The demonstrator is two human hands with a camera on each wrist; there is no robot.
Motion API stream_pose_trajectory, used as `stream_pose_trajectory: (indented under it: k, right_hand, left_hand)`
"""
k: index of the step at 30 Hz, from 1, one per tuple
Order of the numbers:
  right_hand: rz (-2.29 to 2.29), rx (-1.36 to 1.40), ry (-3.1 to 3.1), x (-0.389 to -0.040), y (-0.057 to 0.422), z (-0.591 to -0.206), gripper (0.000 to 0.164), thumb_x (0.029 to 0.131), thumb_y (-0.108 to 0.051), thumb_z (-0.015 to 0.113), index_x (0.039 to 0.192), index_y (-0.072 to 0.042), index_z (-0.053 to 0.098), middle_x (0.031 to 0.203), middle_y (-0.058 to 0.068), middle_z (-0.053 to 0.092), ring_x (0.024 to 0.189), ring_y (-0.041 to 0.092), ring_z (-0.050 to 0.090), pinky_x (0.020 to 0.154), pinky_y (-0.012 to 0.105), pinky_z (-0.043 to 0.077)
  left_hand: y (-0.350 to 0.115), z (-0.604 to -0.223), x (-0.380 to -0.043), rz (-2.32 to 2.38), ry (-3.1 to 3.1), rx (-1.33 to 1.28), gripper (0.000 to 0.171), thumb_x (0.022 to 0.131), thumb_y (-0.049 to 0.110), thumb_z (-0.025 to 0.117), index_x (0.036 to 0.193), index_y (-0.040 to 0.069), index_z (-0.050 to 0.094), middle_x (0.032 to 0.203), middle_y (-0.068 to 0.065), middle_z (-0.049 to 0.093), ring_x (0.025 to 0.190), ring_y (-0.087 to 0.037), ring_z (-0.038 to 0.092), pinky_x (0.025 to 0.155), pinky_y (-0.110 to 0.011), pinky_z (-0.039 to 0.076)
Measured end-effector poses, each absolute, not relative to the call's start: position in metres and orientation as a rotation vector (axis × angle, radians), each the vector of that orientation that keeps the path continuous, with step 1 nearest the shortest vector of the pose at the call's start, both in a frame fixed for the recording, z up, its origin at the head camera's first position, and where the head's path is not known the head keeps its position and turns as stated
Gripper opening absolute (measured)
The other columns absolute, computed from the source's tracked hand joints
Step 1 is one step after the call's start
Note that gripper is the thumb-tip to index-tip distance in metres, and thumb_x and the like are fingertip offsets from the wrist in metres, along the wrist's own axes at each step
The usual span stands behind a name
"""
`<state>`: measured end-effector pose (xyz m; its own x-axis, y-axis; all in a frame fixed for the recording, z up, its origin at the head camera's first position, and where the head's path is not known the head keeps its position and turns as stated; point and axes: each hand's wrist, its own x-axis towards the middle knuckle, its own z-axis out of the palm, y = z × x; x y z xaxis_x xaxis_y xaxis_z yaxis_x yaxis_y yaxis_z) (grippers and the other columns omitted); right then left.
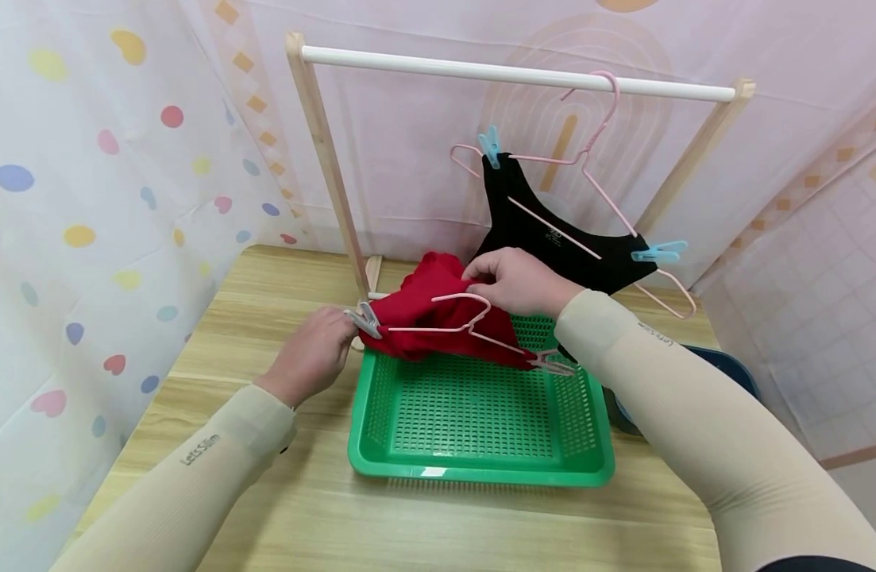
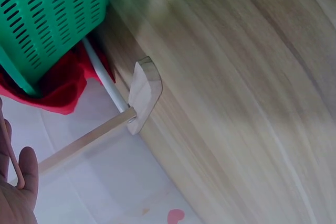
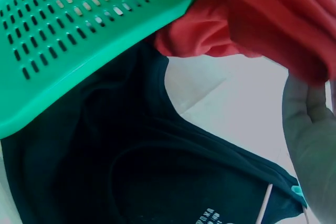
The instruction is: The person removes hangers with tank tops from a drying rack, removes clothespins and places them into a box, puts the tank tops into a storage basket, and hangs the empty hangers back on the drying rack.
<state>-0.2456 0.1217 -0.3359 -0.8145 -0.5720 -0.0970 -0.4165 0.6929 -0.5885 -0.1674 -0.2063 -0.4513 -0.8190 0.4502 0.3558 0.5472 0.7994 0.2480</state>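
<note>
A red garment [image 1: 426, 298] lies over the back of the green basket [image 1: 495, 475], clipped to a pink hanger [image 1: 430, 329]. One grey clothespin [image 1: 366, 319] sits at the hanger's left end, another clothespin [image 1: 554, 363] at its right. My left hand [image 1: 312, 353] holds the hanger's left end; in the left wrist view the pink wire [image 2: 11, 153] runs between thumb and fingers. Beside the hanger's hook, my right hand [image 1: 519, 280] pinches the red cloth, which covers its fingertips in the right wrist view.
A wooden rack with a white rail [image 1: 438, 65] stands at the back. From it hangs a black garment [image 1: 545, 230] on another pink hanger [image 1: 609, 111], fixed by blue clothespins [image 1: 659, 252]. A dark blue container [image 1: 727, 367] is partly behind my right sleeve.
</note>
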Motion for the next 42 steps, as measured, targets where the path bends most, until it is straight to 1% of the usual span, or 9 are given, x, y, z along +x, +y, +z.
stream_pose_trajectory:
  k: [3,5,7,11,14,18,29,37,42]
  right_hand:
    - [-0.757,-0.788,2.576,-0.247,0.121,-0.340,0.012,0.102,-0.020,0.071,0.110,-0.014,0.078,0.098,0.001,0.075,0.080,0.020,0.058,0.070,0.032,0.051]
    - [-0.725,-0.800,2.570,-0.249,0.119,-0.343,0.016,0.101,-0.022,0.072,0.114,-0.013,0.078,0.106,0.003,0.076,0.090,0.022,0.063,0.079,0.035,0.055]
    - [-0.700,-0.799,2.583,-0.251,0.116,-0.347,0.027,0.101,-0.026,0.073,0.123,-0.011,0.075,0.119,0.006,0.075,0.107,0.025,0.065,0.093,0.039,0.056]
    - [-0.598,-0.786,2.623,-0.259,0.106,-0.356,0.059,0.100,-0.038,0.073,0.150,-0.012,0.058,0.152,0.009,0.057,0.142,0.028,0.050,0.119,0.045,0.044]
    - [-0.484,-0.768,2.626,-0.266,0.096,-0.365,0.079,0.097,-0.050,0.073,0.162,-0.018,0.042,0.163,0.010,0.043,0.152,0.028,0.040,0.124,0.044,0.038]
    - [-0.366,-0.753,2.607,-0.275,0.083,-0.377,0.089,0.096,-0.057,0.071,0.168,-0.024,0.029,0.168,0.012,0.036,0.154,0.028,0.036,0.126,0.043,0.036]
    - [-0.205,-0.786,2.582,-0.292,0.072,-0.394,0.088,0.096,-0.052,0.073,0.167,-0.025,0.029,0.165,0.013,0.044,0.151,0.027,0.044,0.125,0.039,0.038]
    - [-0.186,-0.865,2.597,-0.292,0.076,-0.398,0.051,0.102,-0.027,0.070,0.150,-0.015,0.060,0.148,0.008,0.065,0.137,0.026,0.058,0.118,0.038,0.044]
    - [-0.194,-0.918,2.629,-0.291,0.079,-0.400,0.036,0.103,-0.022,0.069,0.138,-0.013,0.070,0.130,0.006,0.073,0.117,0.024,0.064,0.106,0.037,0.050]
  left_hand:
    - [-0.207,-0.453,-0.166,-0.503,-2.686,-0.788,0.012,0.104,0.002,0.059,0.106,0.002,0.071,0.107,-0.014,0.076,0.099,-0.032,0.065,0.095,-0.048,0.054]
    - [-0.207,-0.454,-0.165,-0.506,-2.680,-0.798,0.013,0.103,0.002,0.059,0.105,0.002,0.072,0.106,-0.014,0.077,0.099,-0.032,0.065,0.094,-0.048,0.054]
    - [-0.207,-0.455,-0.164,-0.509,-2.681,-0.809,0.013,0.103,0.001,0.060,0.105,0.003,0.073,0.108,-0.013,0.077,0.100,-0.032,0.066,0.095,-0.047,0.054]
    - [-0.208,-0.458,-0.164,-0.518,-2.674,-0.828,0.014,0.103,0.001,0.060,0.105,0.004,0.074,0.110,-0.012,0.078,0.103,-0.031,0.066,0.096,-0.046,0.054]
    - [-0.208,-0.460,-0.163,-0.528,-2.665,-0.836,0.013,0.103,0.001,0.060,0.104,0.004,0.074,0.110,-0.012,0.077,0.104,-0.031,0.066,0.096,-0.046,0.054]
    - [-0.209,-0.461,-0.162,-0.535,-2.665,-0.833,0.013,0.102,0.001,0.061,0.105,0.003,0.073,0.110,-0.012,0.077,0.103,-0.031,0.066,0.095,-0.046,0.054]
    - [-0.209,-0.464,-0.162,-0.517,-2.631,-0.849,0.012,0.101,0.001,0.063,0.106,0.004,0.073,0.109,-0.013,0.077,0.102,-0.032,0.066,0.096,-0.046,0.055]
    - [-0.209,-0.464,-0.161,-0.512,-2.628,-0.856,0.011,0.100,-0.001,0.063,0.105,0.002,0.072,0.110,-0.014,0.077,0.103,-0.033,0.066,0.096,-0.047,0.055]
    - [-0.209,-0.464,-0.161,-0.518,-2.635,-0.854,0.011,0.101,0.000,0.062,0.105,0.003,0.072,0.111,-0.014,0.077,0.104,-0.032,0.066,0.098,-0.047,0.055]
